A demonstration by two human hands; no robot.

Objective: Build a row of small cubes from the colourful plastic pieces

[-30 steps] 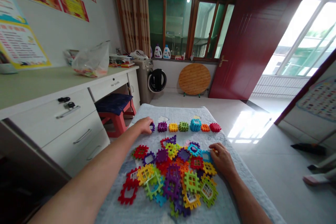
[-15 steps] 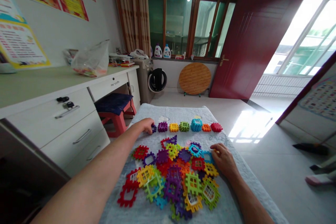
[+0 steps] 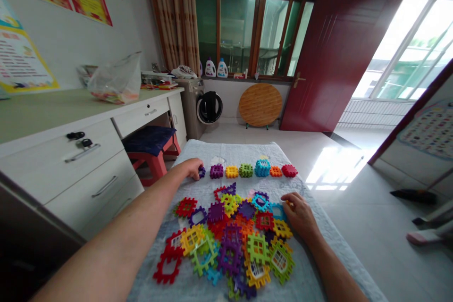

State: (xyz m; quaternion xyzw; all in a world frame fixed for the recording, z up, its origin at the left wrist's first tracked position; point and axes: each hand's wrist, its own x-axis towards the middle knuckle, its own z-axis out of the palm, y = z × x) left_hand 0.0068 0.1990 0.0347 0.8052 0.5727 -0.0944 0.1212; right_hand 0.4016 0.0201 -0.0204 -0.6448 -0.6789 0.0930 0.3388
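Left hand [image 3: 193, 169], fingers curled, pinched blue stack [image 3: 202, 171] at fingertips; purple stack [image 3: 216, 171] stood just right. Right hand [image 3: 299, 208] rested half-curled beside tiles [image 3: 231, 236], grip unclear. Blue stack looked light, stiff, likely best held by notched edges.

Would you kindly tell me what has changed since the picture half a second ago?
The left hand and the dark-blue plastic block stack it holds have edged slightly left, widening the gap to the purple plastic block stack. The right hand and multicoloured plastic pile stayed put.
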